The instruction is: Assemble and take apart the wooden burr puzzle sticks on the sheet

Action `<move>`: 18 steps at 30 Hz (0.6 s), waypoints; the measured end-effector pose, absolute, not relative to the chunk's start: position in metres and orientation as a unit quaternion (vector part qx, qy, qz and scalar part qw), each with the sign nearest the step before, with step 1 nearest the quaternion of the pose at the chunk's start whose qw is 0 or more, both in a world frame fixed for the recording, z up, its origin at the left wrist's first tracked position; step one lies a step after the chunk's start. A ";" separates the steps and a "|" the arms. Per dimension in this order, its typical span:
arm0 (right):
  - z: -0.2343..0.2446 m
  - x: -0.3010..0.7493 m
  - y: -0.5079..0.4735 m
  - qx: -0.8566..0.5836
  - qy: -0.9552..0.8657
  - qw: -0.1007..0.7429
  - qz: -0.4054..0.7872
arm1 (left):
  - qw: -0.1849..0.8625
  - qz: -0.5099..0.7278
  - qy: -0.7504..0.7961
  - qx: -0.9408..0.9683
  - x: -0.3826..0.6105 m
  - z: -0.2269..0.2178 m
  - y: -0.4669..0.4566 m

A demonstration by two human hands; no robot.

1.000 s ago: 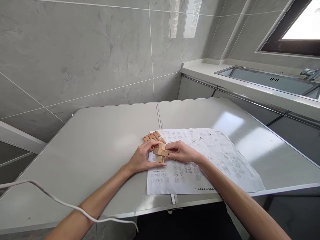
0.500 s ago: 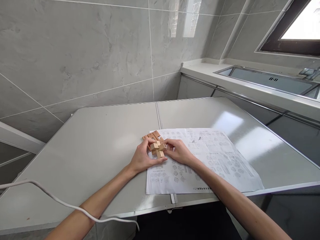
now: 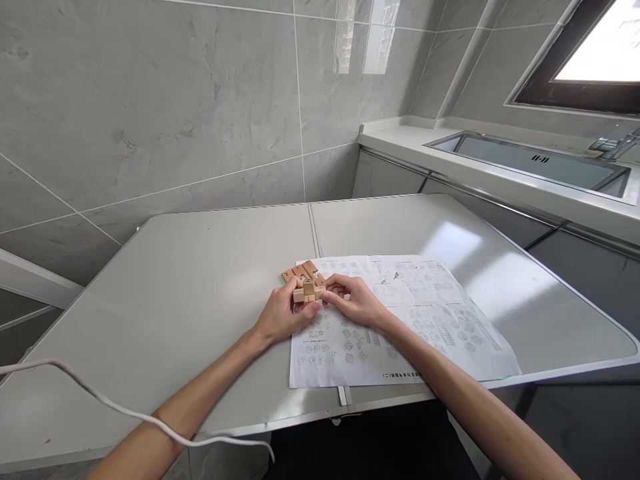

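Note:
Between both hands is a small wooden burr puzzle [image 3: 309,291], made of interlocking light-wood blocks, held above the left edge of a printed sheet. My left hand [image 3: 283,313] grips its left side, with the thumb along the near face. From the right, my right hand [image 3: 353,298] pinches its right side between thumb and fingers. Just behind the puzzle lie several flat notched wooden pieces [image 3: 303,269] with dark markings, partly on the paper. The fingers hide parts of the puzzle.
The creased instruction sheet [image 3: 405,320], covered in small diagrams, lies on a pale folding table [image 3: 215,267] with a centre seam. A white cable [image 3: 125,407] crosses over my left forearm. A counter with a sink [image 3: 530,163] stands at the right, below a window.
The wooden puzzle has been turned in the hands, so a different face shows, and it sits slightly further left. My left thumb has drawn back closer to it.

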State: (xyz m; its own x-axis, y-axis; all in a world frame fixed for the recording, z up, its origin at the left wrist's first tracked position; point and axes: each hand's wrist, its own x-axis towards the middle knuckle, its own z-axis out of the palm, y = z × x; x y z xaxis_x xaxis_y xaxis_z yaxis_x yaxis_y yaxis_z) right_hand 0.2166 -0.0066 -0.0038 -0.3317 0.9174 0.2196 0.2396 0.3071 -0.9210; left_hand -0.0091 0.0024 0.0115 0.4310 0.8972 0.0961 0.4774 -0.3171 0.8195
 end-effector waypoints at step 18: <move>-0.005 0.210 -0.014 -0.351 -0.811 0.412 0.219 | 0.404 0.249 0.434 0.766 -0.006 0.010 0.001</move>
State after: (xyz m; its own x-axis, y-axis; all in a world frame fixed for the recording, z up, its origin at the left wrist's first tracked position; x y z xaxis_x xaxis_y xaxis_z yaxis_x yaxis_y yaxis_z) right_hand 0.2097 -0.0141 -0.0047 -0.4129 0.7512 0.5150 0.3896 0.6568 -0.6457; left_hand -0.0056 0.0014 0.0102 0.4988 0.8661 0.0313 0.4633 -0.2970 0.8350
